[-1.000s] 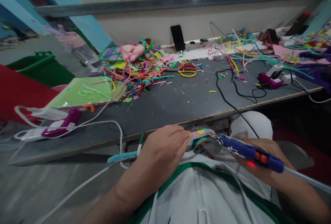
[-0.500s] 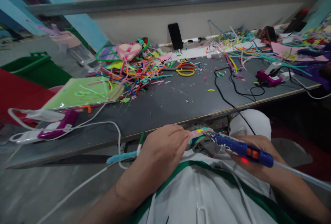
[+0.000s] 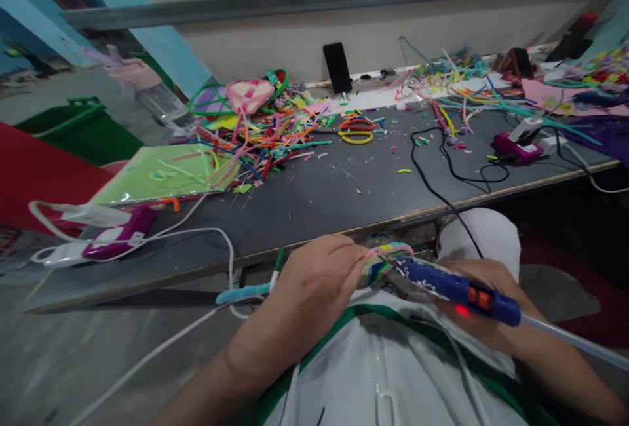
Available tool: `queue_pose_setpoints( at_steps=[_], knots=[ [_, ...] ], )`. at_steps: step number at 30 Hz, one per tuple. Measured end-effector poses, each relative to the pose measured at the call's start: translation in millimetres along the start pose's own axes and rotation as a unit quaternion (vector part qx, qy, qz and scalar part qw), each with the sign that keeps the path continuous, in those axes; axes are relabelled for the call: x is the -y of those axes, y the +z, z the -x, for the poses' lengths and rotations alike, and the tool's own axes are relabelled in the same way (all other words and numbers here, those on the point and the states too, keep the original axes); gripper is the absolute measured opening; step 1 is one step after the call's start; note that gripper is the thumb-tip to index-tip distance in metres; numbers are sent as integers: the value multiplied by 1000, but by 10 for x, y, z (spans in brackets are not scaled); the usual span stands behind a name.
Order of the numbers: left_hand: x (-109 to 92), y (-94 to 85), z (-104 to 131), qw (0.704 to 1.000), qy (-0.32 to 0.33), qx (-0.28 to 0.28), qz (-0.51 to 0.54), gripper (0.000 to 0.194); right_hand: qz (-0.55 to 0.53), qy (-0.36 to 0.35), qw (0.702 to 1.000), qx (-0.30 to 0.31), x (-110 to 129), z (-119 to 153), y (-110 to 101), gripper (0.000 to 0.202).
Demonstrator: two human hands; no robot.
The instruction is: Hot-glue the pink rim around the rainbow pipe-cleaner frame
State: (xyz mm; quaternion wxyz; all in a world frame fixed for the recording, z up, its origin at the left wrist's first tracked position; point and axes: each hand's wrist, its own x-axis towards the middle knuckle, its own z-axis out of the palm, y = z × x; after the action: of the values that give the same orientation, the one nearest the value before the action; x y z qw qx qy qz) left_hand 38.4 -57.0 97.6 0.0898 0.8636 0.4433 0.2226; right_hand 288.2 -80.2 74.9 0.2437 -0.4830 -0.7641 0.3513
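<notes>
My right hand (image 3: 472, 288) is wrapped round a blue glue gun (image 3: 442, 282) with a glowing red light and a clear glue stick (image 3: 570, 334) in its rear. The gun's nozzle meets a small band of multicoloured pipe cleaners (image 3: 381, 265) in front of my lap. My left hand (image 3: 322, 275) is closed on the band's left end, its fingertips hidden behind the back of the hand. Past its wrist side a light-blue fuzzy piece (image 3: 243, 293) sticks out to the left, and whether it joins the band is hidden.
On the grey table (image 3: 329, 200) lie a heap of colourful pipe cleaners (image 3: 275, 144), a green plastic packet (image 3: 162, 174), a purple power bank (image 3: 120, 236) with white cables, and another purple device (image 3: 518, 147) with a black cable. A phone (image 3: 337, 67) leans at the back; a green bin (image 3: 83, 128) stands left.
The nozzle tip has slid left along the band, nearer my left fingers. The view has shifted slightly, so the table and things on it appear a little further right.
</notes>
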Motion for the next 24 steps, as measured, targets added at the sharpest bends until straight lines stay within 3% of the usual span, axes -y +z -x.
queue_pose_setpoints(
  at_steps=[10, 20, 24],
  knots=[
    [34, 30, 15, 1000, 4, -3, -2, 19, 20, -7, 1000, -6, -96, -74, 119, 18],
    [64, 20, 2, 1000, -1, -9, 13, 18, 53, 20, 998, -31, -127, -29, 26, 13],
    [58, 28, -1, 1000, -3, -3, 19, 17, 35, -5, 999, -14, -57, -62, 60, 18]
  ],
)
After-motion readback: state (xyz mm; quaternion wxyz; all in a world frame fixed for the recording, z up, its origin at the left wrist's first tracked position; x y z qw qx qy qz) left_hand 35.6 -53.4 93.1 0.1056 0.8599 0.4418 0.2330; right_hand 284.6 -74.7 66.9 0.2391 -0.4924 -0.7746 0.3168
